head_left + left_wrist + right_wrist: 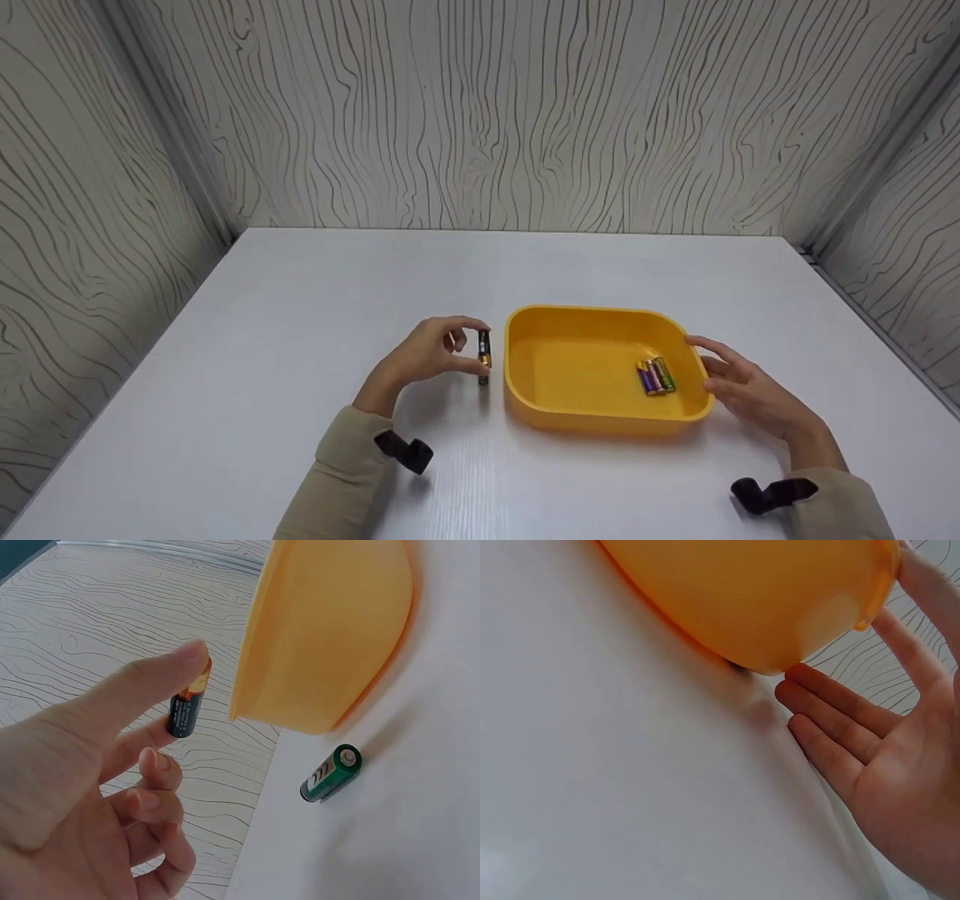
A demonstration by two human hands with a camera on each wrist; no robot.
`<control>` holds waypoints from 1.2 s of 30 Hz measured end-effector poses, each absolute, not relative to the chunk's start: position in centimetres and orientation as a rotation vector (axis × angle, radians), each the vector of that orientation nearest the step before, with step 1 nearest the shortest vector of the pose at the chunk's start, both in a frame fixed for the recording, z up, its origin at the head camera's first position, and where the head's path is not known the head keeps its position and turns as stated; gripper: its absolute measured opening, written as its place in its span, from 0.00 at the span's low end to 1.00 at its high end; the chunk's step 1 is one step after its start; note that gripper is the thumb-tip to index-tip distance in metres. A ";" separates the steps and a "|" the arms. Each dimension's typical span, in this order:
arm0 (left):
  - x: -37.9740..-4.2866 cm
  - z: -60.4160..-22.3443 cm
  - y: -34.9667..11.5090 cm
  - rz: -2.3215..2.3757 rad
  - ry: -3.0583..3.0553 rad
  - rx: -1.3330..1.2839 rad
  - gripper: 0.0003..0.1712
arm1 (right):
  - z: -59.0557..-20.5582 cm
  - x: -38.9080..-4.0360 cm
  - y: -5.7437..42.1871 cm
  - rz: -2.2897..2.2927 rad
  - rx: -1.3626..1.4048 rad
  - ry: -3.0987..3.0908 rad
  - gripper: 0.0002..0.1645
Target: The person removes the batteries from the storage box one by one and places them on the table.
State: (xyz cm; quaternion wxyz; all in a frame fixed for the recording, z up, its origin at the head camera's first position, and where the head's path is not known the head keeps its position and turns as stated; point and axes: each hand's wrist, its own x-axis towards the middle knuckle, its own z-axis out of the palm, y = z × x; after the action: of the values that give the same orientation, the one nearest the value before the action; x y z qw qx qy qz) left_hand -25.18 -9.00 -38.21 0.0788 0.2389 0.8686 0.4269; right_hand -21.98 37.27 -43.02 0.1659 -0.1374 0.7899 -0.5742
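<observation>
With our left hand we pinch a black-and-gold battery; our right hand (fingers mostly straight) touches the yellow tub on the desk.

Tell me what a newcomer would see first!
Probably the big yellow tub on the white table, with small colourful batteries inside near its right end. Beside its left end, the left grip pinches a black-and-gold battery, and a green battery rests on the table.

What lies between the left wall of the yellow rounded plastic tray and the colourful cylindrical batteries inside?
Nothing: in the head view, the tray is bare between that wall and the batteries.
</observation>
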 end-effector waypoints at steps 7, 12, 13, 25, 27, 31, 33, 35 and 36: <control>-25.9 -39.4 -9.5 1.252 2.574 0.676 0.31 | -43.0 -22.0 37.3 -1.649 -0.405 2.239 0.38; -26.4 -40.2 -9.8 1.228 2.565 0.632 0.32 | -42.9 -22.1 37.2 -1.630 -0.405 2.266 0.38; -26.4 -40.4 -9.8 1.227 2.564 0.618 0.31 | -43.0 -22.1 37.2 -1.635 -0.414 2.260 0.38; -26.9 -42.0 -9.8 1.167 2.579 0.488 0.31 | -43.2 -22.0 37.3 -1.678 -0.473 2.220 0.37; -26.9 -42.1 -9.7 1.154 2.587 0.470 0.31 | -43.1 -21.9 37.3 -1.676 -0.464 2.221 0.37; -26.9 -42.3 -9.6 1.123 2.605 0.439 0.31 | -43.1 -21.9 37.2 -1.673 -0.455 2.215 0.37; -26.9 -42.4 -9.5 1.101 2.617 0.432 0.31 | -43.1 -21.9 37.2 -1.668 -0.443 2.224 0.37; -26.8 -42.4 -9.4 1.076 2.625 0.425 0.30 | -43.1 -21.9 37.2 -1.657 -0.430 2.240 0.37; -26.8 -42.4 -9.4 1.063 2.629 0.426 0.30 | -43.1 -21.9 37.2 -1.648 -0.423 2.251 0.37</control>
State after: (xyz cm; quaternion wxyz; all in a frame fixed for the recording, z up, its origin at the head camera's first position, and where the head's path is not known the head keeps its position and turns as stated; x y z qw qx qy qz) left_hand -26.80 -9.38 -42.38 0.1366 0.1473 0.9082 0.3672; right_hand -21.90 37.19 -43.09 0.1592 -0.1479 0.7875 -0.5767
